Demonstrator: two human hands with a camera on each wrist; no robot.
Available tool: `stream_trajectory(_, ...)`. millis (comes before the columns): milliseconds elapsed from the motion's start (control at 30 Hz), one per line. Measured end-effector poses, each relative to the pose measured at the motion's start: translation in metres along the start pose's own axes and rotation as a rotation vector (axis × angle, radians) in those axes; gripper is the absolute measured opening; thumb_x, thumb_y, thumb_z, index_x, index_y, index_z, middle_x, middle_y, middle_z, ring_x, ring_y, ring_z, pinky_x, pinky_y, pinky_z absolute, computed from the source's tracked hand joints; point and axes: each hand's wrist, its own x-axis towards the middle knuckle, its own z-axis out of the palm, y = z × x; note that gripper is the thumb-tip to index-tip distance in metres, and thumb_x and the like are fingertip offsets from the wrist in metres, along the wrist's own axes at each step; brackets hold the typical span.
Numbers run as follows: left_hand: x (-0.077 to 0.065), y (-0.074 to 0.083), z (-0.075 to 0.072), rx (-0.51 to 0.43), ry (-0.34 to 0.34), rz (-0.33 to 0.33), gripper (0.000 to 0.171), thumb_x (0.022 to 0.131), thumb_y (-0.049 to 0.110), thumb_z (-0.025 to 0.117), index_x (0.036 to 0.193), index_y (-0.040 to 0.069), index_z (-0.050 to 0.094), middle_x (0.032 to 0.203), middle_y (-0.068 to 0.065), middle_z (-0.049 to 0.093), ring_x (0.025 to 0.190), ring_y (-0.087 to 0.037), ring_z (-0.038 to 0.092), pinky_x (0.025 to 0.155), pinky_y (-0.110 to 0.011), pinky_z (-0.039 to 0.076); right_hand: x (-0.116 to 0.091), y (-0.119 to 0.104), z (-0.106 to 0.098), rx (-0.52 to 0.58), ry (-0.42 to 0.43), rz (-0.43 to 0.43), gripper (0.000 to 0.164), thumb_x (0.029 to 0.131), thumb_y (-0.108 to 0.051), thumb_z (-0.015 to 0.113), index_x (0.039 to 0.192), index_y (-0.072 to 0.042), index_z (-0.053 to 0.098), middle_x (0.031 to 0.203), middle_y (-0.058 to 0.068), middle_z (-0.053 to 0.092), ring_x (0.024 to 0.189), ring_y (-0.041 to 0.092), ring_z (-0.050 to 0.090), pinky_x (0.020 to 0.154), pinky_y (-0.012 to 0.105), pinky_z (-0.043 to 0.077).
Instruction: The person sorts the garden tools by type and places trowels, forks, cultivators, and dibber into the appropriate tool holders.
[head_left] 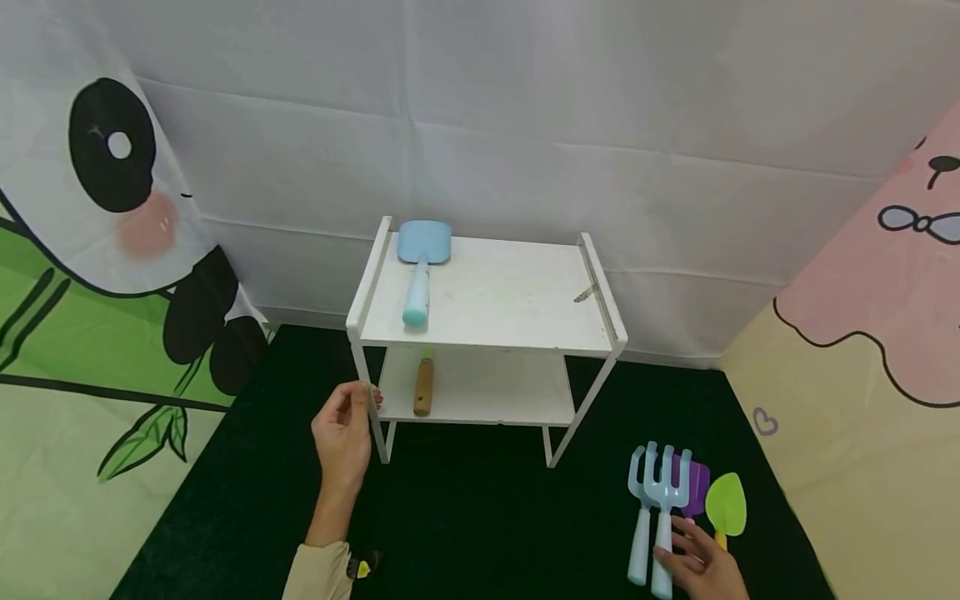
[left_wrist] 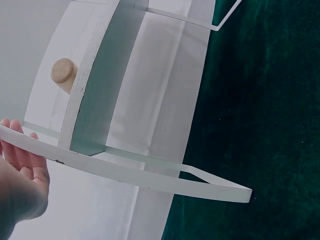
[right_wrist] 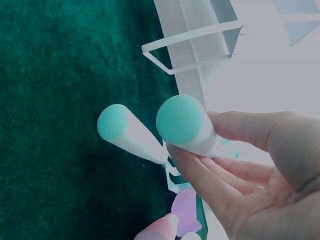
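Observation:
My left hand [head_left: 343,435] grips the front left leg of a small white two-tier shelf [head_left: 510,292]; in the left wrist view its fingers [left_wrist: 37,162] reach behind the white bar. At the lower right, my right hand [head_left: 705,563] pinches the handle of a light blue toy garden fork [head_left: 663,533] between thumb and fingers. The right wrist view shows the handle's rounded turquoise end [right_wrist: 180,120] facing the camera. Just left of it lies a second light blue fork [head_left: 639,542]. A purple toy shovel [head_left: 697,487] is partly hidden behind the held fork, and a green trowel [head_left: 726,504] lies to the right.
On the shelf's top board rests a light blue shovel [head_left: 424,250]. A tool with a wooden handle [head_left: 423,387] lies on the lower board. Dark green cloth [head_left: 480,517] covers the surface, with a white cloth backdrop [head_left: 510,167] behind and printed panels at both sides.

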Motion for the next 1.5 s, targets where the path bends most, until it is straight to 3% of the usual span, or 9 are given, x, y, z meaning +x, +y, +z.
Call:
stream_trajectory(467,-0.001,-0.002,0.0,0.002,0.006,0.008,0.029,0.109,0.017,0.052,0.102,-0.008,0.064,0.093,0.0,0.068,0.089,-0.015,0.065,0.084,-0.018,0.053,-0.016,-0.011,0.007,0.014,0.018,-0.05,0.073,0.091,-0.018,0.081,0.15,0.001,0.042,0.132,0.027,0.062,0.105,0.034,0.072,0.088,0.043,0.059)
stream_trajectory(900,0.0,-0.003,0.0,0.003,0.004,-0.003,0.029,0.109,0.019,0.053,0.103,-0.007,0.065,0.093,0.002,0.067,0.09,-0.015,0.065,0.085,-0.018,0.053,-0.03,-0.019,0.016,0.039,0.037,-0.101,0.073,0.09,-0.016,0.081,0.15,-0.002,0.043,0.137,0.026,0.059,0.109,0.032,0.07,0.087,0.033,0.059)
stream_trajectory(1500,-0.001,-0.002,0.001,-0.021,0.007,0.009,0.029,0.109,0.015,0.052,0.102,-0.01,0.064,0.092,-0.001,0.068,0.089,-0.015,0.065,0.085,-0.018,0.053,-0.05,-0.043,0.032,0.11,0.048,-0.124,0.069,0.089,-0.01,0.081,0.148,-0.003,0.047,0.135,0.024,0.062,0.105,0.028,0.071,0.081,0.035,0.061)
